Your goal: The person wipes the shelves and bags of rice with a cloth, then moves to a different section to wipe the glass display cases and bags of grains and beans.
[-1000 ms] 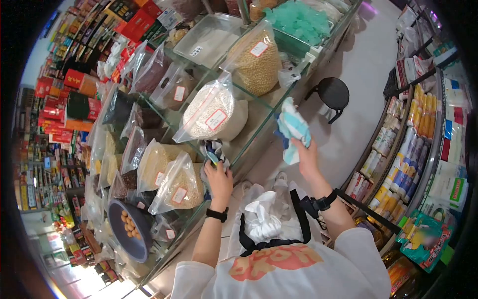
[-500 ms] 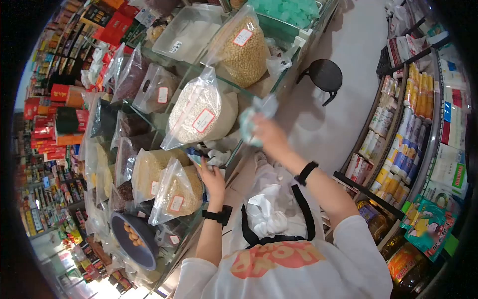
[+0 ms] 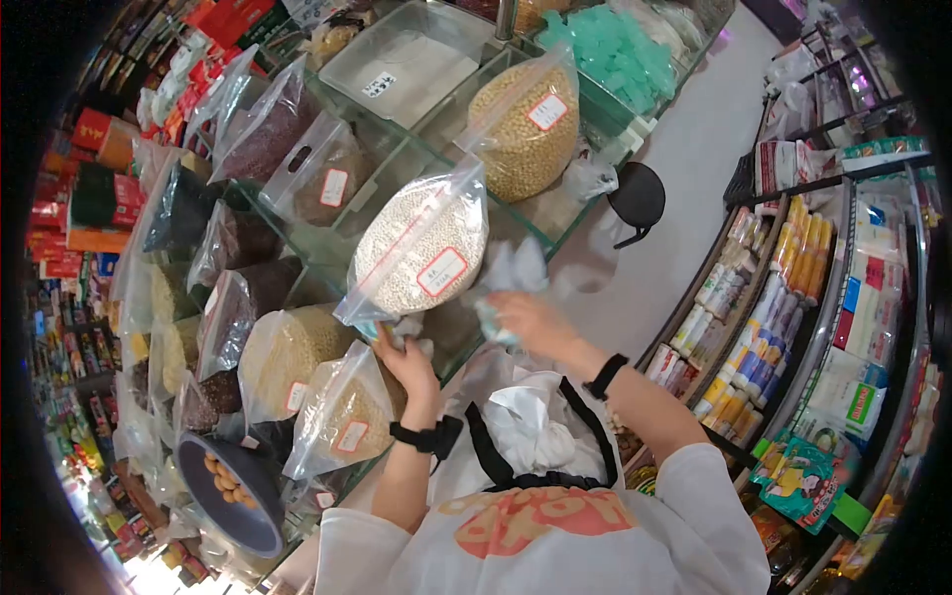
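My right hand (image 3: 540, 325), smeared by motion, grips a pale blue-green cloth (image 3: 496, 322) above the glass counter's front edge. A whitish blurred part (image 3: 521, 268) of it, or another piece, shows just beyond. My left hand (image 3: 409, 367) is at the lower end of a clear zip bag of white grain (image 3: 421, 243). Its fingers are bent around something bluish and whitish, too small and partly hidden to name. The bag lies tilted on the glass dividers, with a red-edged label facing up. A bag of yellow beans (image 3: 526, 129) stands beyond it.
Bags of grain (image 3: 342, 402) and a grey bowl of eggs or round brown items (image 3: 238, 496) line the counter at left. A clear plastic bin (image 3: 416, 64) and green crystals (image 3: 610, 59) are at the back. A black stool (image 3: 637, 193) and stocked shelves (image 3: 764, 297) stand right.
My right hand has moved lower and nearer my body with the cloth. My left hand has shifted slightly left and down, against the white grain bag's lower end. The view has turned.
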The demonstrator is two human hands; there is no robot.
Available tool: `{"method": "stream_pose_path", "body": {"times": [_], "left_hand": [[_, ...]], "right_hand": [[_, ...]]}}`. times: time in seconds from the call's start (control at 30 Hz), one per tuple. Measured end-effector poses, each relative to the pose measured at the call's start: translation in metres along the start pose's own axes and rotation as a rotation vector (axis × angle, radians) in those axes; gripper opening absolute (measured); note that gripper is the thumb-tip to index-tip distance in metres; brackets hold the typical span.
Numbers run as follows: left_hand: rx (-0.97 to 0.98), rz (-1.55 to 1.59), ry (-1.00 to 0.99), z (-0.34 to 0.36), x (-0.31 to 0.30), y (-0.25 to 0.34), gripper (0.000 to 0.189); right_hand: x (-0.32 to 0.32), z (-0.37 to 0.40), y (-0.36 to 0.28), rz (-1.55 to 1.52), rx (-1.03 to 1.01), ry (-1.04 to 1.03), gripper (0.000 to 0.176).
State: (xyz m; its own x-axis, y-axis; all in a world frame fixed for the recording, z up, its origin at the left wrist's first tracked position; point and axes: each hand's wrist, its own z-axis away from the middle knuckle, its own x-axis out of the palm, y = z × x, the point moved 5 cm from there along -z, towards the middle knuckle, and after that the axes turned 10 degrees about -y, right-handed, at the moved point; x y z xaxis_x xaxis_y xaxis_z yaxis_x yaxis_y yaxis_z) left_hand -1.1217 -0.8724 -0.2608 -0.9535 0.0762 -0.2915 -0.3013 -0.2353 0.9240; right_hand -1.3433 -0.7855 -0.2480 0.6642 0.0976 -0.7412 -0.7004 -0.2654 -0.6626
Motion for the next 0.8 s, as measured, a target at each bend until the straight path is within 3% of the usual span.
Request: {"method": "stream_pose_path", "body": {"times": [0.07, 0.13, 0.2, 0.23, 0.33, 0.43, 0.57, 0.67, 0.73, 0.8], "left_hand": [[-0.023, -0.033, -0.035, 0.017, 0.002, 0.003, 0.054], [-0.041, -0.061, -0.068, 0.02, 0.002, 0.005, 0.055], [-0.245, 0.076, -0.128, 0.016, 0.002, -0.005, 0.057], [-0.284, 0.238, -0.109, 0.015, 0.004, -0.007, 0.056], [-0.296, 0.201, -0.016, 0.014, 0.007, 0.003, 0.054], [-0.168, 0.161, 0.045, 0.0, 0.007, -0.003, 0.049], [-0.143, 0.263, 0.154, -0.034, 0.006, 0.019, 0.044], [-0.035, 0.421, 0.13, -0.049, -0.001, -0.003, 0.041], [-0.083, 0.52, 0.135, -0.043, 0.005, 0.013, 0.041], [-0.005, 0.428, 0.192, -0.03, 0.012, 0.024, 0.038]], "right_hand": [[-0.03, 0.015, 0.034, -0.04, 0.092, 0.038, 0.03], [-0.072, 0.019, 0.042, 0.182, 0.165, 0.143, 0.035], [-0.077, 0.009, 0.037, 0.198, 0.183, 0.106, 0.039], [-0.077, 0.002, 0.034, 0.204, 0.198, 0.074, 0.043], [-0.092, -0.033, 0.029, 0.138, 0.3, 0.09, 0.046], [-0.073, -0.084, 0.058, 0.127, 0.162, 0.092, 0.044], [-0.065, -0.129, 0.092, -0.036, 0.211, 0.177, 0.039], [-0.056, -0.123, 0.104, 0.157, 0.173, 0.026, 0.04], [-0.056, -0.105, 0.11, -0.126, 0.376, -0.043, 0.036], [-0.063, -0.088, 0.103, -0.091, 0.329, -0.054, 0.033]]}}
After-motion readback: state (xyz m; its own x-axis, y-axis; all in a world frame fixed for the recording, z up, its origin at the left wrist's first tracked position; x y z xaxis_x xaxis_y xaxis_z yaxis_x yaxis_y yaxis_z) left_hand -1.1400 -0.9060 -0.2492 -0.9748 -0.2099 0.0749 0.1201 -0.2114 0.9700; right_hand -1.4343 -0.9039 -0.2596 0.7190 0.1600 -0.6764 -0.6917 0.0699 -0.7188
